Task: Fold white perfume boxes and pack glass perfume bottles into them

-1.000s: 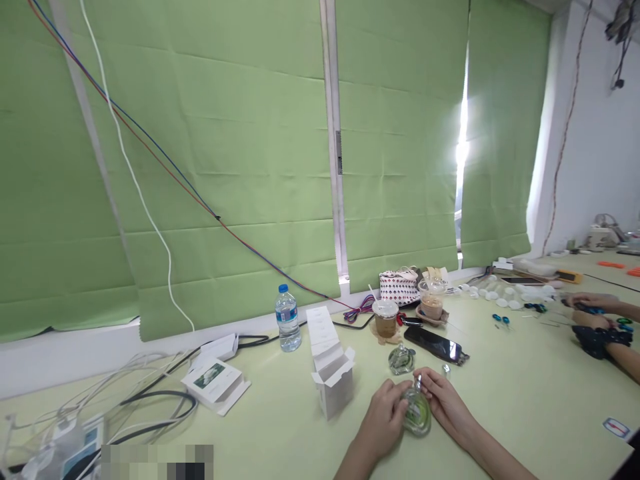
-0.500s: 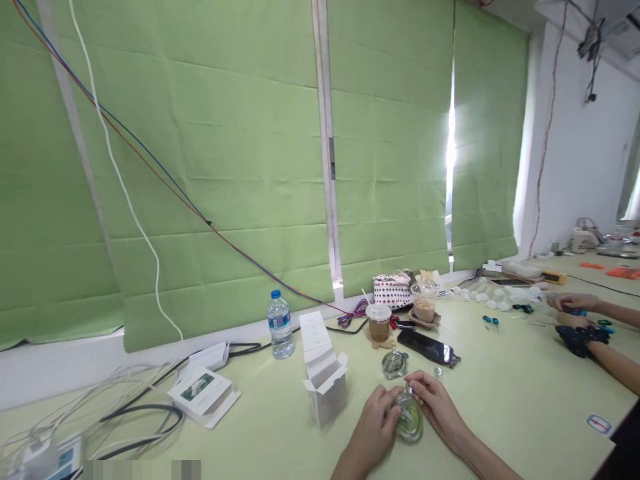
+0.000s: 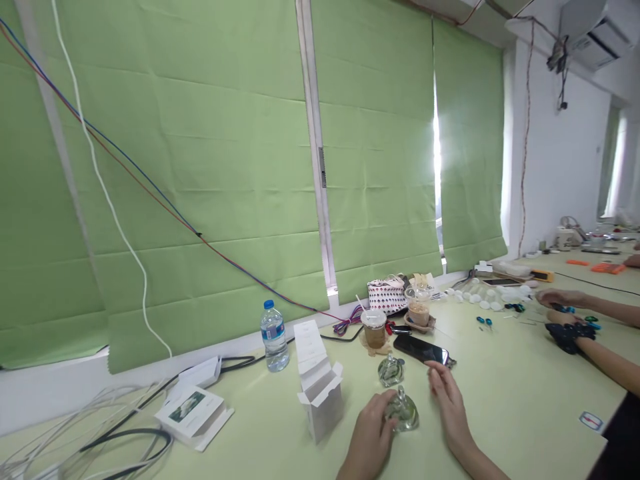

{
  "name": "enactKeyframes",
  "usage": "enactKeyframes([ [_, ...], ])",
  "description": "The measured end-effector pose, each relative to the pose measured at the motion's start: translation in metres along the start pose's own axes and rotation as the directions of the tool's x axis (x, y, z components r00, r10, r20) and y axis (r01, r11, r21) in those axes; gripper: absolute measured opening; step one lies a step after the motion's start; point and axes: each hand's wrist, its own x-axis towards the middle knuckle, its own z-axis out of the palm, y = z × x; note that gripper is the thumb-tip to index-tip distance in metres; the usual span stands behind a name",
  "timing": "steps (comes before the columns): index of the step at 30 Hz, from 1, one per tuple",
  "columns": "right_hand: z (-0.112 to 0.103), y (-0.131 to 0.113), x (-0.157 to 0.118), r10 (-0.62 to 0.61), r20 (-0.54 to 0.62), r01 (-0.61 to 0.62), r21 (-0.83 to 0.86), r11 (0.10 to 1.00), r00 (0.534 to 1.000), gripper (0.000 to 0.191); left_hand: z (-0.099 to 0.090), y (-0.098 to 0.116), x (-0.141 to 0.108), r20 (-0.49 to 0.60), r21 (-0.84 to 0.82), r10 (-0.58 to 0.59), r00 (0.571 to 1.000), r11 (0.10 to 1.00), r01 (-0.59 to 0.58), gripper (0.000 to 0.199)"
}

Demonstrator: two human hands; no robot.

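Observation:
My left hand [image 3: 371, 430] is closed on the side of a small rounded clear-glass vessel [image 3: 406, 415], greenish inside, with a glass knob on top. The vessel appears to stand upright on the table. To its right, my right hand [image 3: 453, 410] is apart from it, fingers stretched out and holding nothing. A second, similar glass vessel [image 3: 390, 371] stands just behind the first. Beyond my right fingertips lies a black phone [image 3: 421, 349]. Left of my left hand is an upright white box [image 3: 324, 408] with its flaps up.
A water bottle [image 3: 275, 339], a cup with a straw [image 3: 375, 328] and another drink cup [image 3: 417, 308] stand at the back. A flat white box [image 3: 195, 415] and cables lie on the left. A co-worker's hands [image 3: 563, 308] are at the right, near small scissors [image 3: 484, 322].
My right hand has let go of the vessel's top and moved right. The vessel, tilted before, now appears upright, with my left hand still on it. The camera view has shifted slightly.

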Motion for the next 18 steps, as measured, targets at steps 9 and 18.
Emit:
enactKeyframes([
  [9, -0.020, 0.028, 0.024, 0.005, -0.068, -0.033, -0.402, 0.915, 0.998, 0.040, 0.001, 0.000, 0.000, -0.006, 0.012, -0.002, 1.000, 1.000, 0.002, 0.047],
  [18, -0.005, 0.006, 0.012, 0.050, 0.110, -0.030, -0.176, 0.984, 0.993, 0.041, 0.000, 0.002, 0.000, 0.017, 0.066, 0.002, 1.000, 0.998, -0.004, 0.049],
])
